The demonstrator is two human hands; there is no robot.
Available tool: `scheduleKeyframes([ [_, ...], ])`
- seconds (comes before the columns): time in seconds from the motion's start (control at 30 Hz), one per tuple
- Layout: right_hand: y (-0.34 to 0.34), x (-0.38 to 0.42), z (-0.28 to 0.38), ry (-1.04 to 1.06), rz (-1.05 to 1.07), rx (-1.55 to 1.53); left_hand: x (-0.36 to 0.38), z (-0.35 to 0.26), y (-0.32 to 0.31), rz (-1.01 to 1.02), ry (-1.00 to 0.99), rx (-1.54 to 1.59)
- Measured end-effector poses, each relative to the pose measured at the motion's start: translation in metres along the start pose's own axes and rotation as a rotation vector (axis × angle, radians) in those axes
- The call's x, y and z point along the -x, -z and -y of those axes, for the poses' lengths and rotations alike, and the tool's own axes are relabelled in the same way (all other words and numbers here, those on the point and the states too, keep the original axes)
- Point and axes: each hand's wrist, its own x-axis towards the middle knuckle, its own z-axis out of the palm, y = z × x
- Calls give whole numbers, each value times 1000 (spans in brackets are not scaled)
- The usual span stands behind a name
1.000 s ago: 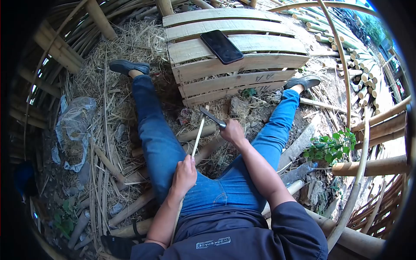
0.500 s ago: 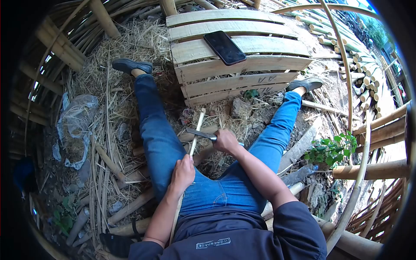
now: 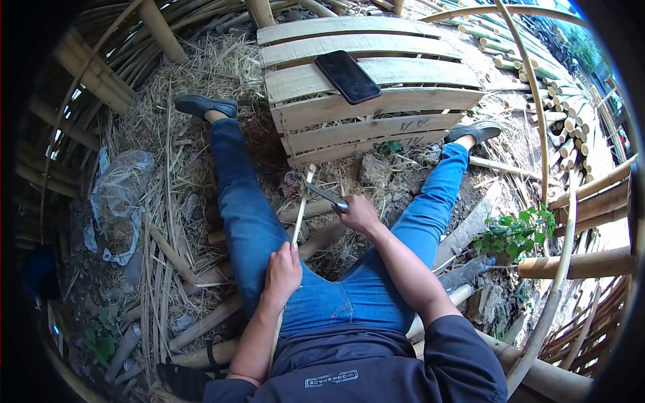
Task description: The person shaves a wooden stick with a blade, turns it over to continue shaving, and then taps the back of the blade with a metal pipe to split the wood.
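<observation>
My left hand is closed round a pale bamboo strip over my left thigh. The strip runs from beside my left forearm up past the hand, its far end pointing at the crate. In my right hand, fingers wrapped round the handle, is a knife with a metal blade. Its blade reaches leftward, the tip overlapping the strip near the far end. Between my spread legs, bamboo pieces lie on the ground below the hands.
A slatted wooden crate with a phone on top stands ahead between my feet. Straw and split strips cover the ground at left, around a plastic bag. Cut bamboo poles are stacked at right, beyond a leafy plant.
The knife has moved outward along the strip toward its far end, and its blade is now angled more away from me. My left hand stays nearly in place.
</observation>
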Motion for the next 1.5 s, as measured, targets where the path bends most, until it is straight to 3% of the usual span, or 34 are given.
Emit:
scheduleKeyframes([
  [0.17,7,18,47,85,140,-22,0,-4,7,-52,-76,-57],
  [0.37,-27,19,37,141,112,-10,3,7,12,-75,-31,-46],
  [0.7,-19,12,46,162,46,60,14,9,12,-148,-130,-61],
  [0.8,-14,0,28,-22,-70,-30,26,-4,16,-57,-53,-16],
  [0.87,3,-3,24,-22,-71,70,28,2,9,-92,-108,-58],
  [1.0,4,1,14,-119,-85,16,25,-3,7,-81,-115,-62],
  [1.1,3,1,14,-71,-147,-15,23,-3,11,-60,-67,-37],
  [1.3,2,10,29,4,60,-5,19,-1,11,-14,-28,-18],
  [1.4,-4,18,39,197,134,26,15,9,8,3,-22,79],
  [1.5,-10,23,50,146,166,29,13,21,9,32,18,194],
])
